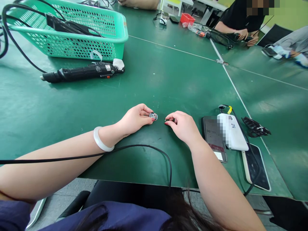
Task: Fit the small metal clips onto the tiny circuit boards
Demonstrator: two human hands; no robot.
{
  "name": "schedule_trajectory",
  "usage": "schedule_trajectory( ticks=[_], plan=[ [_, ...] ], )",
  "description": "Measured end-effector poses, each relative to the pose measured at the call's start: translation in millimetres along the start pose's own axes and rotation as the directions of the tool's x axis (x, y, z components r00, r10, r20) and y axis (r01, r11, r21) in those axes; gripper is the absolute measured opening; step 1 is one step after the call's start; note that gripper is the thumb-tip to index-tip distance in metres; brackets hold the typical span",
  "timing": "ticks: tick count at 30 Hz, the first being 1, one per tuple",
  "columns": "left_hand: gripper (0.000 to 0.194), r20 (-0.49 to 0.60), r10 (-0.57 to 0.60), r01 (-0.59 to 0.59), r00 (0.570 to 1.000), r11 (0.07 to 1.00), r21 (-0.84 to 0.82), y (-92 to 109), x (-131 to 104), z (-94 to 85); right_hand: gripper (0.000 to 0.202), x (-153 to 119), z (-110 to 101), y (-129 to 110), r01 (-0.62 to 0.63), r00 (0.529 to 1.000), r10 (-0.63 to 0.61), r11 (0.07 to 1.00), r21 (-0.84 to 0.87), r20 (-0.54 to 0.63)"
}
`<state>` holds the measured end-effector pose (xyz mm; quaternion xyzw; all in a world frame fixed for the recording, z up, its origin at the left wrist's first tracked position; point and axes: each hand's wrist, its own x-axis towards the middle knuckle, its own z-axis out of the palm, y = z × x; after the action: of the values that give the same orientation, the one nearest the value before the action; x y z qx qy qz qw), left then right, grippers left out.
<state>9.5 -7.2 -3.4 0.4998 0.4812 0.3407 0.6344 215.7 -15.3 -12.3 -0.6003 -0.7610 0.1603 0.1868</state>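
Observation:
Between the thumb and fingers of my left hand (134,119) is a small grey-and-white part with fine detail (153,116), possibly a circuit piece; its exact kind is too small to tell. My right hand (184,125) pinches a tiny dark piece (166,120) at its fingertips, mostly hidden by the fingers. The two hands face each other a short gap apart, just above the green table (154,86). A black cable (134,146) runs across in front of my left wrist, which wears a white bangle (101,139).
A black electric screwdriver (81,72) lies before a green basket (79,45) of cables. On the right are a dark phone (213,134), a white device (234,131), another phone (257,166) and a coiled cable (256,126). Other people sit across the table, a red box (187,19) nearby.

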Motion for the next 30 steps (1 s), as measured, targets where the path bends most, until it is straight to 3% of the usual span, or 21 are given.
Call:
schedule_trajectory(
  ticks=[5,15,19,23,26,30],
  plan=[
    [0.024,-0.002,0.002,-0.002,1.000,1.000,0.002,-1,0,-1.0,0.014,0,2,-3,0.039,0.999,-0.038,0.998,-0.057,0.014],
    [0.026,-0.012,0.013,-0.013,1.000,1.000,-0.005,-3,2,-0.3,0.017,6,17,-11,0.109,0.980,-0.117,0.992,-0.061,-0.164],
    [0.025,-0.012,0.015,-0.015,1.000,1.000,0.006,-2,1,-0.2,0.021,8,18,-15,0.169,0.972,-0.179,0.983,-0.076,-0.155],
    [0.026,-0.010,0.012,-0.012,1.000,1.000,-0.008,-2,0,-0.9,0.024,3,11,-8,0.260,0.962,-0.258,0.966,0.013,-0.093],
    [0.027,-0.007,0.016,-0.016,1.000,1.000,-0.015,-3,1,-1.4,0.021,1,5,2,0.218,0.975,-0.214,0.973,0.079,-0.060],
    [0.026,-0.006,0.005,-0.006,1.000,1.000,-0.030,-3,1,-1.4,0.015,1,0,10,0.105,0.991,-0.096,0.990,0.093,-0.097]
  ],
)
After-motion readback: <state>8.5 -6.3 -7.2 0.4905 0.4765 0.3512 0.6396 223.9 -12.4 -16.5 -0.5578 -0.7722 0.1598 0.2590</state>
